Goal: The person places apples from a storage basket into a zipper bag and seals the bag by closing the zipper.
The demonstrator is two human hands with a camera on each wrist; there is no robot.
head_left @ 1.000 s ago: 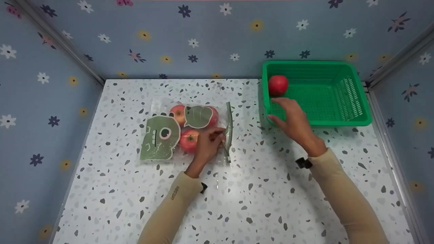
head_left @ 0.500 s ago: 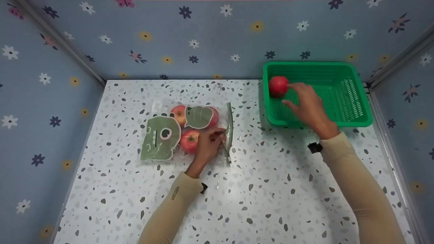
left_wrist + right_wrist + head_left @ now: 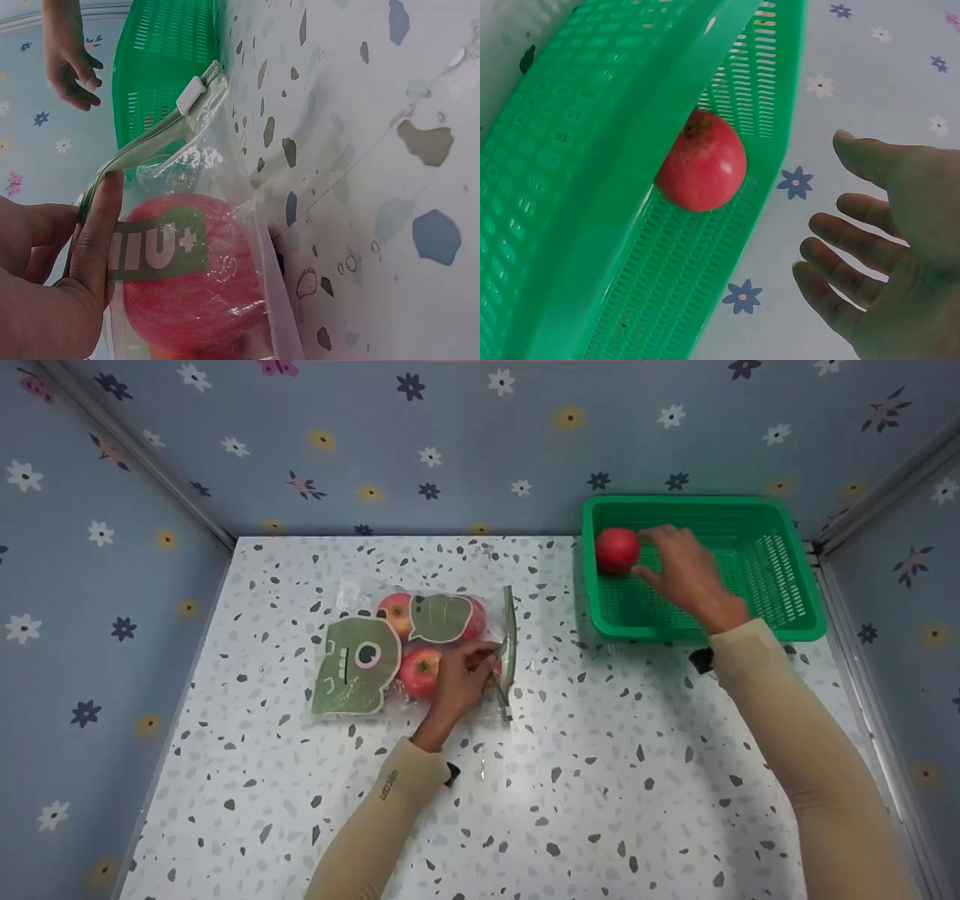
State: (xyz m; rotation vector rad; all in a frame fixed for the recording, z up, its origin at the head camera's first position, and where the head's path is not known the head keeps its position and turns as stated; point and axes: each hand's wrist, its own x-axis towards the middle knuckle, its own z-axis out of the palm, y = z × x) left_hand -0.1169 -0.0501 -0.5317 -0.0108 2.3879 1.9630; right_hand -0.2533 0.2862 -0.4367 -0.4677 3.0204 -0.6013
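In the head view a clear slider zip bag [image 3: 356, 667] with green cartoon prints lies flat on the speckled table, several red apples [image 3: 420, 673] inside. My left hand [image 3: 463, 679] pinches the bag's green zip edge; the white slider [image 3: 191, 96] shows farther along that edge in the left wrist view. A round red fruit, seemingly a pomegranate [image 3: 703, 161], sits in the left end of the green plastic basket [image 3: 712, 631]. Over the basket, beside this fruit, my right hand [image 3: 686, 570] hovers with fingers spread and nothing held; the right wrist view shows it apart from the fruit.
The basket stands at the table's back right, near the flowered wall panel [image 3: 465, 450]. Similar panels rise on the left and right. Speckled tabletop [image 3: 555, 675] lies between bag and basket.
My right hand has moved from the basket's left rim rightward and farther back, over the inside beside the red fruit. The left hand and the bag have stayed in place.
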